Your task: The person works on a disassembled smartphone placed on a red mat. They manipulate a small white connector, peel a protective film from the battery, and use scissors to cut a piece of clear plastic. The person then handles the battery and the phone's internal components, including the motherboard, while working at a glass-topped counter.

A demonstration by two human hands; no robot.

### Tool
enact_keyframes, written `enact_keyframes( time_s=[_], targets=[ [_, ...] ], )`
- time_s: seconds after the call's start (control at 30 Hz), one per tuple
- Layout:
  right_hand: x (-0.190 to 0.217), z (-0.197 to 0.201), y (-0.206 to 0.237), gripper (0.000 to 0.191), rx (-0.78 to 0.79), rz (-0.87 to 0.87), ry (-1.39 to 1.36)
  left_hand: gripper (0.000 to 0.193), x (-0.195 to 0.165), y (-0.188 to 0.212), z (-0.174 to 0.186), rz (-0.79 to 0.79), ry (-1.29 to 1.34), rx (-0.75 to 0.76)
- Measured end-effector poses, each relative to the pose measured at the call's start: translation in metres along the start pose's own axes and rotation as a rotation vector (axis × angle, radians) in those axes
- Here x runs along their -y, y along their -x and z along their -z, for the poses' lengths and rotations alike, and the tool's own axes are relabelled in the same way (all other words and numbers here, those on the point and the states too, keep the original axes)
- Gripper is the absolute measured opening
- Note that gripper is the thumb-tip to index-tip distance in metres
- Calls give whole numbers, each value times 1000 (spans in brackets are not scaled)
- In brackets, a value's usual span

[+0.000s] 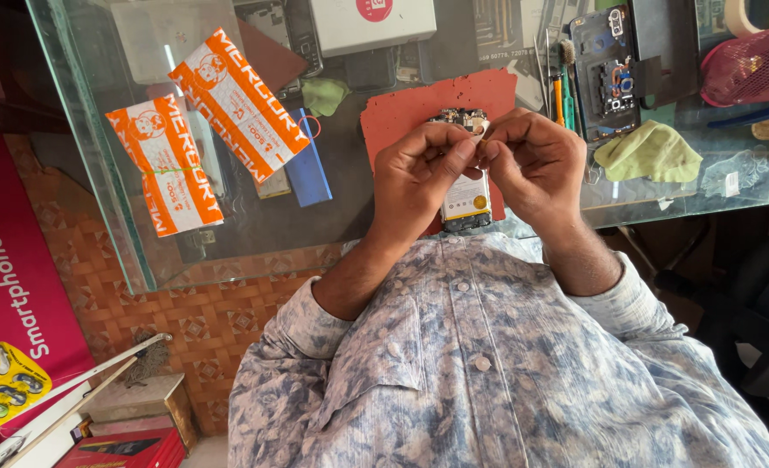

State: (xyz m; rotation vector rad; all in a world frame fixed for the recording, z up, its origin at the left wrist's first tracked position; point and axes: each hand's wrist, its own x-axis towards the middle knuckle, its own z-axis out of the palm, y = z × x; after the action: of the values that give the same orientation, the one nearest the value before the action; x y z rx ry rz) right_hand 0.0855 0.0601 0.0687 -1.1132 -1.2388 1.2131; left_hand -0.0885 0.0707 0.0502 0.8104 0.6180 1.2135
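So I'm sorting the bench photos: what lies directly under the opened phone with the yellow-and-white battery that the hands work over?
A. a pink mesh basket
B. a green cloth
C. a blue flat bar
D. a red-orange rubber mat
D: the opened phone rests on the red-orange rubber mat, whose surface shows around it.

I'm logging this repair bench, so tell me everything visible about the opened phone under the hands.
The opened phone lies back-up, cover off, on a red mat on the glass tabletop. A pale battery with a round yellow sticker fills its middle; dark circuit parts show at the far end. The left hand and right hand meet just above it, fingers pinching a tiny piece, hiding most of it.
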Motion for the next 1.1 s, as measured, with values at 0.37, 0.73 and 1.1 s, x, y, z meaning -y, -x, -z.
enact_keyframes(
  time_s=[0.37, 0.73, 1.1],
  targets=[
    [-4, -2, -5, 6, -11, 169, 199, 11, 13, -8, -5, 122, 137, -125],
    [1, -1, -4, 9, -94, 162, 121, 14, 20, -8, -9, -43, -150, -61],
    [34, 2, -11, 20, -118, 586, 750, 17, -3, -9, -11, -133, -281, 66]
  ],
)
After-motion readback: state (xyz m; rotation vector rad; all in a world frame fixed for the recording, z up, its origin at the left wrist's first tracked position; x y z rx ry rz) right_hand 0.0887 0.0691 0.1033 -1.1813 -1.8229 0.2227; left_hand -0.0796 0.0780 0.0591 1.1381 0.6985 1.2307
